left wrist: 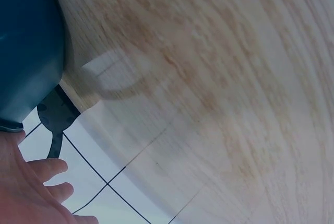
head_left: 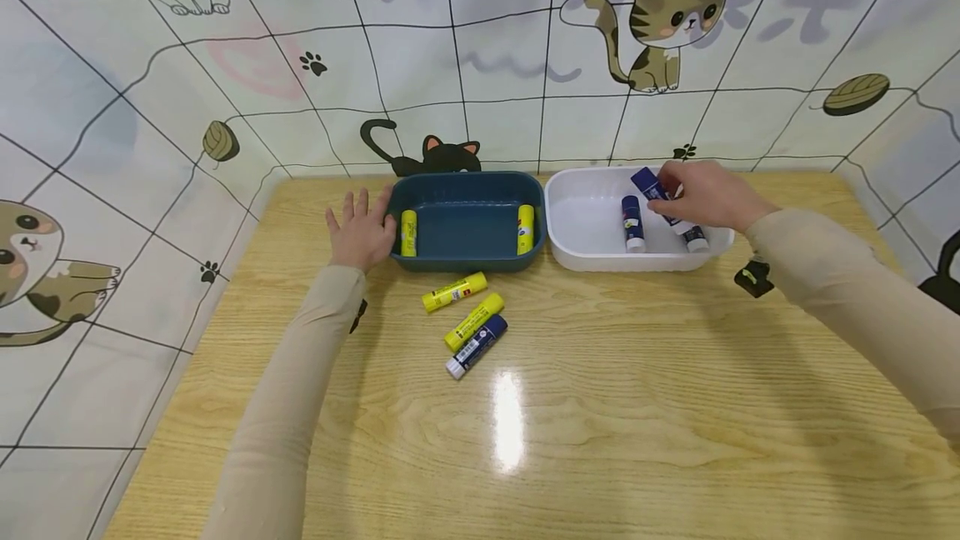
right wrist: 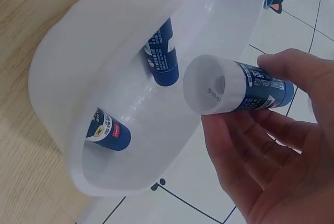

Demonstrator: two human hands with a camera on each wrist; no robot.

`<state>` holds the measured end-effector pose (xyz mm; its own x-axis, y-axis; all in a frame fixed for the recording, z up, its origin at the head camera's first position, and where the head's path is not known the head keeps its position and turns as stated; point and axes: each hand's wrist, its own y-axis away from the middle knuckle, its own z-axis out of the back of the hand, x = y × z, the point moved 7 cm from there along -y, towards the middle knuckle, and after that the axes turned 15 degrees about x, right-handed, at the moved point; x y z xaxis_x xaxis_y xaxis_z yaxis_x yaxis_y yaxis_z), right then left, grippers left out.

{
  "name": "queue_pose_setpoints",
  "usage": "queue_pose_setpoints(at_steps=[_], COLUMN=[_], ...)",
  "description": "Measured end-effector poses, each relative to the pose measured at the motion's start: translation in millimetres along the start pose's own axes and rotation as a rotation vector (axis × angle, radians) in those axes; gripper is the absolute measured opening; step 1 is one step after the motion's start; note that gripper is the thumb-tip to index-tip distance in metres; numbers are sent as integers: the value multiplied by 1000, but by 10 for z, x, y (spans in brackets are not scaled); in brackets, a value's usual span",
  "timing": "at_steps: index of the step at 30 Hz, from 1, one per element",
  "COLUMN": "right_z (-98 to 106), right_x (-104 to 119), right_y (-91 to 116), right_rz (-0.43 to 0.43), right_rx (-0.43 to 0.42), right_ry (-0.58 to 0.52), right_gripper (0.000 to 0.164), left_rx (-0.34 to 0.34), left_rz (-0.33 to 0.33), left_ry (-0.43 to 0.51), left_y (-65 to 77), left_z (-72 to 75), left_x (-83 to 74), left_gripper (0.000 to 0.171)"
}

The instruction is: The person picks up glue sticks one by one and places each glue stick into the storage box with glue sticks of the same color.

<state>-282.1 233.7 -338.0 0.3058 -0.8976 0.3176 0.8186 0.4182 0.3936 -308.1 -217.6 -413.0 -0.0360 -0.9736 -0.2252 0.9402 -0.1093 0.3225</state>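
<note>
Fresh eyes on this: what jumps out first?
Probably the cartoon-cat backdrop behind the wooden table. Then the right hand, holding a blue glue stick over the white tray, where two more blue sticks lie. Nearer the viewer, two yellow sticks and a lone blue one lie in front of the dark blue tray.

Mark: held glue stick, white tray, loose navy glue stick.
Held glue stick [right wrist: 255, 89], right wrist view, on label.
White tray [head_left: 637, 262], head view, outer front wall.
Loose navy glue stick [head_left: 477, 347], head view, mid-label.
</note>
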Motion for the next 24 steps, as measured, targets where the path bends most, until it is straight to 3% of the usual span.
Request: queue_pose_setpoints(at_steps=[17,24], right_z=[35,31], right_x=[-67,-170], right_y=[-176,-229], right_rz=[-46,-110], right_rx=[48,93], right_ry=[-13,-7], right_gripper=[45,47], left_rx=[6,15], left_rz=[-1,5], left_ry=[1,-10], left_y=[27,14], left_z=[11,7], left_x=[-3,1], left_gripper=[56,57])
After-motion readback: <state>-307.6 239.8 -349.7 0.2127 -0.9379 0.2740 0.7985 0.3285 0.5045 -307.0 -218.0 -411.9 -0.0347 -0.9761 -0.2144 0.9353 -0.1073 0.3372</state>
